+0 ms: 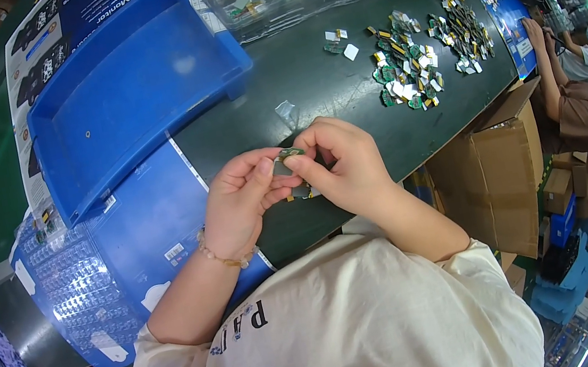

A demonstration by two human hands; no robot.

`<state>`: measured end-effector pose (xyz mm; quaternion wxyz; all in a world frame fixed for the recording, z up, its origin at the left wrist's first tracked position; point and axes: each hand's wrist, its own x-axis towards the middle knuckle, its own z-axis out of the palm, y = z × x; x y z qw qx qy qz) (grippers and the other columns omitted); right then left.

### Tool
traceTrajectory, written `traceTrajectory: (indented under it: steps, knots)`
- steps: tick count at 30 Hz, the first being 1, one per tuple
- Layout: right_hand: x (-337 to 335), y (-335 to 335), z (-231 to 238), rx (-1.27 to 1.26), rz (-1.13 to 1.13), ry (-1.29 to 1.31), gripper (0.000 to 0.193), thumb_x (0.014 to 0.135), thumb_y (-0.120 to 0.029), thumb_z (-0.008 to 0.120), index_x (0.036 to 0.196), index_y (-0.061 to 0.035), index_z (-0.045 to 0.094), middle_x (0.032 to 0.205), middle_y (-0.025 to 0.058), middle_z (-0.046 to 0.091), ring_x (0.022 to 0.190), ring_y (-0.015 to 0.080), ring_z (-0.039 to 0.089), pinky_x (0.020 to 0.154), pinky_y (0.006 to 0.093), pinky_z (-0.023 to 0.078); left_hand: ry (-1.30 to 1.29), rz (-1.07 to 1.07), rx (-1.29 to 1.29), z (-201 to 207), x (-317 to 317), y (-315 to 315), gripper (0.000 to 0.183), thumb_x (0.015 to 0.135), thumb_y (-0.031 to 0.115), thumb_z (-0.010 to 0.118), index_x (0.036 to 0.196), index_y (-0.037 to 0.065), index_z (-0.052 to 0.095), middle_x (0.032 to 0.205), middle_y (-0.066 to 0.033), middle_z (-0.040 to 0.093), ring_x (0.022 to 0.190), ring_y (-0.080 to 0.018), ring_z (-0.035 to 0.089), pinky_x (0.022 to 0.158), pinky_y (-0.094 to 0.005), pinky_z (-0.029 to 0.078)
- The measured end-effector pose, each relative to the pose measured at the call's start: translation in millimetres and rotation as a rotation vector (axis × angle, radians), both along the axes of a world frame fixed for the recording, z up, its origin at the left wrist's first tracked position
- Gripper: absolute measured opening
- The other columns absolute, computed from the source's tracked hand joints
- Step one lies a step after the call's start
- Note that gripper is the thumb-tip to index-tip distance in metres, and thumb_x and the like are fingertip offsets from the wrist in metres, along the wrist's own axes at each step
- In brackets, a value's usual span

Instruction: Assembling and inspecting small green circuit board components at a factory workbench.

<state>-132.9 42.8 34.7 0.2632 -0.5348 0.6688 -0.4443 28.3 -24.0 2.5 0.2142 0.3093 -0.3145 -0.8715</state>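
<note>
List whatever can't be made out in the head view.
All in the head view:
Small green piece: partly covered by fingers of the left hand and right hand; its full outline is hidden.
Pieces below the hands: mostly covered by them.
Nearer pile of small pieces: overlap hides the lower ones, so no count.
Clear trays: far side cut off by the upper edge.

Green piece point(292, 152) — partly hidden by fingers point(314, 172), clear trays point(318, 8) cropped above, piled parts point(408, 70) — details too small
</note>
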Motion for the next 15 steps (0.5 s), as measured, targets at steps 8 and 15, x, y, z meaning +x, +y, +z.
traceTrajectory:
  steps: [8, 15]
  knots:
    - [3.1, -3.9, -4.0, -0.108, -0.02, 0.085, 0.014, 0.073, -0.008, 0.071, 0.072, -0.0046, 0.058, 0.065, 0.0031, 0.051, 0.052, 0.0126, 0.045, 0.046, 0.0254, 0.037, 0.001, 0.03, 0.017, 1.9, -0.9, 0.7, 0.022, 0.096, 0.018, 0.049, 0.11, 0.004, 0.057, 0.095, -0.0063, 0.064, 0.085, -0.015, 0.065, 0.073, -0.024, 0.053]
    - [6.0, -3.8, -5.5, -0.128, -0.034, 0.077, 0.017, 0.073, -0.006, 0.071, 0.071, -0.004, 0.054, 0.066, 0.003, 0.051, 0.053, 0.0117, 0.046, 0.046, 0.0239, 0.037, 0.013, 0.054, 0.003, -3.2, -0.5, 3.5, 0.022, 0.096, 0.02, 0.048, 0.108, 0.003, 0.056, 0.094, -0.0059, 0.064, 0.085, -0.0148, 0.065, 0.073, -0.0243, 0.052]
